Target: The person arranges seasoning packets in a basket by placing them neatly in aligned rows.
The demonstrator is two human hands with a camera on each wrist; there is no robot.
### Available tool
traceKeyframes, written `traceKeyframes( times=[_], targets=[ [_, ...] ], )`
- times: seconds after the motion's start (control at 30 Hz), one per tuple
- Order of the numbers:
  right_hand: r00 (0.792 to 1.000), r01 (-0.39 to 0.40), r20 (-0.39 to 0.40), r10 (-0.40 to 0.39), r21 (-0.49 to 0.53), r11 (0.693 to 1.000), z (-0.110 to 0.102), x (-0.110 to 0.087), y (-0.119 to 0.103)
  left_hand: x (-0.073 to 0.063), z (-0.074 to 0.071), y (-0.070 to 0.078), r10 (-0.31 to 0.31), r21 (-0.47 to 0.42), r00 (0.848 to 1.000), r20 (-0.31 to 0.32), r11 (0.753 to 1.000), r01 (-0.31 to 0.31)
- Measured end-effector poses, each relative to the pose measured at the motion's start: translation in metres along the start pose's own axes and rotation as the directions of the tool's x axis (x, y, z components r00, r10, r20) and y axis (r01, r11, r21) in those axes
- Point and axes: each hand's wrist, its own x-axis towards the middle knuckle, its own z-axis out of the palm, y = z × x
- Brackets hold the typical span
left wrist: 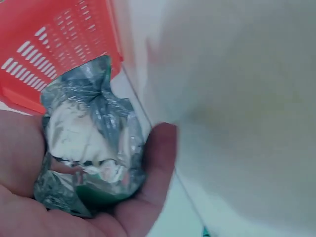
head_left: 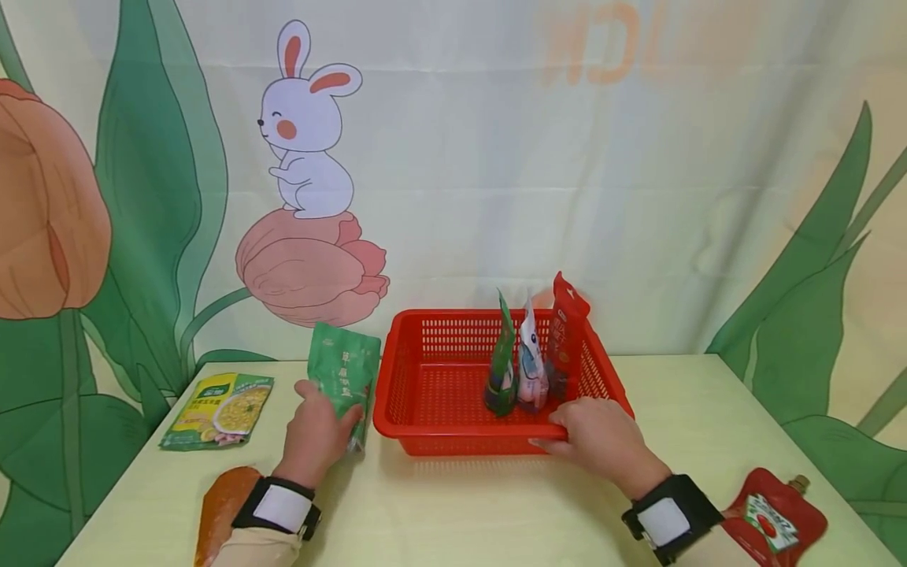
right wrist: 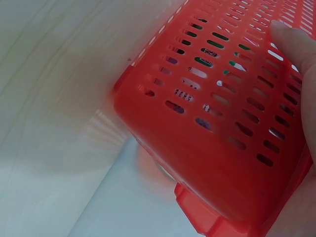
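While R hand [head_left: 602, 441] grips basket [head_left: 460, 431] rim, L hand [head_left: 315, 437] grips green pouch [head_left: 343, 358] just left of basket; prob. loading step, next move needs lift over basket's left rim.

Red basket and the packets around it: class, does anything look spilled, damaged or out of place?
Nothing looks spilled or damaged. One mild oddity: inside the red plastic basket, a green packet, a white packet and a red packet stand on end, bunched toward its right side rather than spread across it.
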Motion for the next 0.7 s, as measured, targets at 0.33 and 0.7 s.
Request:
traceKeyframes(
  times=[0.33, 0.7],
  targets=[
    [1.0, -0.011, 0.008, 0.011, 0.015, 1.0, 0.0, 0.001, 0.0, -0.001, -0.013, 0.015, 0.032, -0.109, 0.995, -0.096, 0.993, -0.043],
    [1.0, -0.016, 0.013, 0.016, 0.005, 1.0, 0.0, 0.001, -0.001, -0.007, -0.02, 0.016, 0.083, -0.201, 0.981, -0.177, 0.972, -0.118]
  ],
)
